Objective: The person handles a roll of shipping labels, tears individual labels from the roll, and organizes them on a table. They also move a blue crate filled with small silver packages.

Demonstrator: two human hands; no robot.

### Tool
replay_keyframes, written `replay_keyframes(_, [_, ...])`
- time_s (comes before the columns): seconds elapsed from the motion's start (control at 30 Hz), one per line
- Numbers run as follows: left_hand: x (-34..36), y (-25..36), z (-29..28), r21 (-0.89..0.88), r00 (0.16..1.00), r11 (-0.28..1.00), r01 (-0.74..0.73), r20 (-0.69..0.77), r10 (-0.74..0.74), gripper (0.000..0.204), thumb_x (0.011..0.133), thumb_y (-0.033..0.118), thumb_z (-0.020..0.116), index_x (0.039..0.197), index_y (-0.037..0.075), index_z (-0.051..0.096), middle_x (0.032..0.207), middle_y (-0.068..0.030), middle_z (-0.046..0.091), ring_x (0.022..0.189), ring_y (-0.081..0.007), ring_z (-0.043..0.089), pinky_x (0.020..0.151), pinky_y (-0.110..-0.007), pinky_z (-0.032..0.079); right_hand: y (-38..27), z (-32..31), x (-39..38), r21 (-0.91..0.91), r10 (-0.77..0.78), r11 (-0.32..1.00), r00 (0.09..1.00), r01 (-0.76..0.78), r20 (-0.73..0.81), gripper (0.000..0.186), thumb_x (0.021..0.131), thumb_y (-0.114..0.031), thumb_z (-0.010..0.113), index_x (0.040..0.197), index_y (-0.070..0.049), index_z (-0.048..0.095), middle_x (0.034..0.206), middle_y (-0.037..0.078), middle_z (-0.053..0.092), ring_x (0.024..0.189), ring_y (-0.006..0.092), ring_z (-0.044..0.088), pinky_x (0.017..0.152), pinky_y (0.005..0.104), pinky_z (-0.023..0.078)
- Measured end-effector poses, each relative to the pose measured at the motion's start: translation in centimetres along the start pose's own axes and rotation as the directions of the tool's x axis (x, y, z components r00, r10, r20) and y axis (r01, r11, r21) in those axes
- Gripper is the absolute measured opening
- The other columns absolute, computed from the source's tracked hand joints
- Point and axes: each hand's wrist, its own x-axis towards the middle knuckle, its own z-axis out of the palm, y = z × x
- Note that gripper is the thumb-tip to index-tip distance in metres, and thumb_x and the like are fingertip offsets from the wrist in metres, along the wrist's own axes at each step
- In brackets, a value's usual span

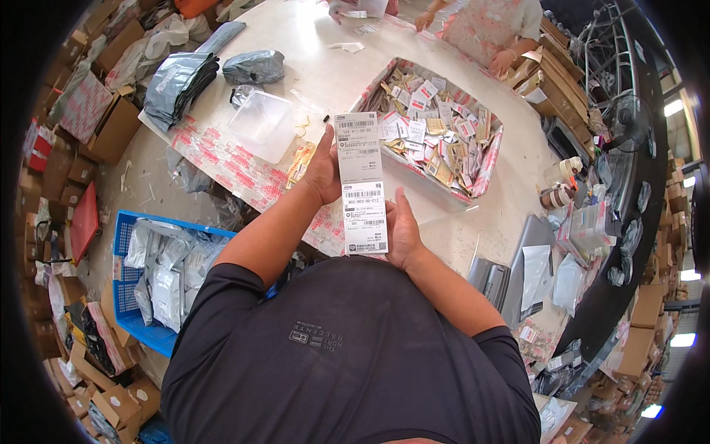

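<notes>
My left hand [322, 169] grips a printed white label [359, 152] by its left edge, held upright over the table. Below it, my right hand [401, 231] holds a second printed white label [364, 217], whose surface covers part of my fingers. Just beyond the labels, a cardboard box [494, 148] lined with red-and-white tape is packed with several small tags and cards [425, 111]. A clear empty plastic bin [262, 122] sits left of my left hand, with a small yellow packet [299, 164] near it on the white table [318, 81].
Dark grey mailers [177, 89] and bundles [253, 66] lie at the far left. A blue crate [122, 277] of silver packages stands beside me at lower left. A co-worker [492, 29] is across the table. Grey mailers [529, 274], a fan [621, 122] and stacked cartons [643, 311] are at right.
</notes>
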Motion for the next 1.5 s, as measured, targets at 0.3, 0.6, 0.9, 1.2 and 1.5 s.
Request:
replay_keyframes(0.3, [-0.2, 0.1, 0.1, 0.002, 1.0, 1.0, -0.002, -0.007, 0.002, 0.093, 0.088, 0.082, 0.043, 0.137, 0.005, 0.058, 0.123, -0.0188, 0.068, 0.108, -0.0359, 0.068, 0.097, -0.052, 0.053, 0.8, -1.8, 1.0, 0.025, 0.01, 1.0, 1.0, -0.01, -0.001, 0.041, 0.106, -0.028, 0.044, 0.129, 0.003, 0.055, 0.114, 0.02, 0.069, 0.097, 0.0322, 0.072, 0.082, 0.0465, 0.062])
replay_keyframes(0.6, [-0.4, 0.3, 0.6, -0.005, 1.0, 1.0, -0.002, -0.028, 0.001, 0.091, 0.089, 0.081, 0.042, 0.135, 0.004, 0.059, 0.117, -0.0199, 0.069, 0.106, -0.0349, 0.068, 0.094, -0.051, 0.055, 1.1, -1.8, 1.3, 0.03, -0.037, 0.999, 0.993, 0.041, -0.114, 0.039, 0.104, -0.029, 0.05, 0.125, 0.003, 0.059, 0.112, 0.017, 0.07, 0.094, 0.0269, 0.073, 0.081, 0.0423, 0.061])
replay_keyframes(0.9, [-0.7, 0.2, 1.6, -0.005, 0.999, 1.0, -0.015, -0.046, 0.014, 0.091, 0.09, 0.081, 0.041, 0.137, 0.005, 0.058, 0.123, -0.0185, 0.067, 0.11, -0.0339, 0.067, 0.097, -0.049, 0.054, 1.5, -2.8, 2.1, -0.16, -0.009, 0.987, 0.986, -0.018, -0.166, 0.038, 0.103, -0.025, 0.051, 0.126, 0.005, 0.056, 0.11, 0.019, 0.069, 0.1, 0.0295, 0.07, 0.085, 0.0439, 0.06])
replay_keyframes(1.2, [-0.3, 0.1, 0.7, -0.033, 1.0, 0.999, -0.008, 0.001, 0.008, 0.09, 0.09, 0.08, 0.041, 0.138, 0.005, 0.057, 0.122, -0.0196, 0.068, 0.109, -0.036, 0.067, 0.096, -0.051, 0.054, 1.7, -3.1, 1.9, -0.366, -0.063, 0.93, 0.975, -0.02, -0.213, 0.032, 0.103, -0.024, 0.052, 0.118, 0.004, 0.059, 0.109, 0.019, 0.07, 0.091, 0.0285, 0.073, 0.081, 0.0418, 0.061])
replay_keyframes(1.5, [-0.6, 0.3, 1.2, 0.008, 0.998, 1.0, 0.028, -0.048, -0.027, 0.091, 0.091, 0.08, 0.037, 0.137, 0.004, 0.058, 0.12, -0.02, 0.068, 0.108, -0.0351, 0.068, 0.096, -0.051, 0.054, 1.8, -3.5, 2.4, -0.343, -0.078, 0.939, 0.984, 0.02, -0.157, 0.025, 0.101, -0.015, 0.053, 0.116, 0.004, 0.062, 0.108, 0.017, 0.071, 0.093, 0.0259, 0.073, 0.08, 0.0417, 0.062])
